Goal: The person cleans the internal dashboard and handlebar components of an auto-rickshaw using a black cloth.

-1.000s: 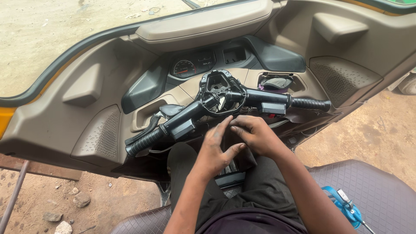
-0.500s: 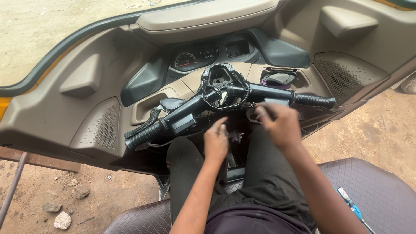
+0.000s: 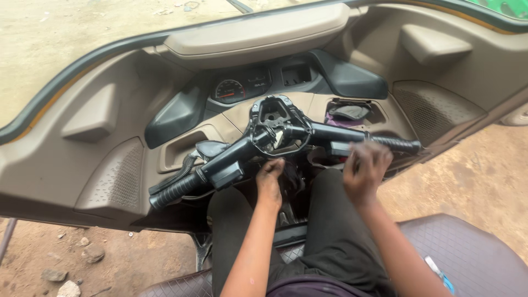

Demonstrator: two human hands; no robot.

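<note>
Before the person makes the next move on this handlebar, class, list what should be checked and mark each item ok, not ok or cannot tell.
1. Left hand placed at the wiring below the handlebar centre: ok.
2. What the left hand grips: cannot tell, its fingers are hidden.
3. Right hand steady: not ok, it is blurred, open, beside the right grip.
4. Handlebar top cover fitted: not ok, the centre is open.
5. Blue-handled tool within reach on the seat: ok.

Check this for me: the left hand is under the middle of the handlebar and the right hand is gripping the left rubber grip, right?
Not quite. The head view shows the right hand raised near the right grip, blurred, not the left one. The left hand is indeed under the middle of the handlebar.
</note>
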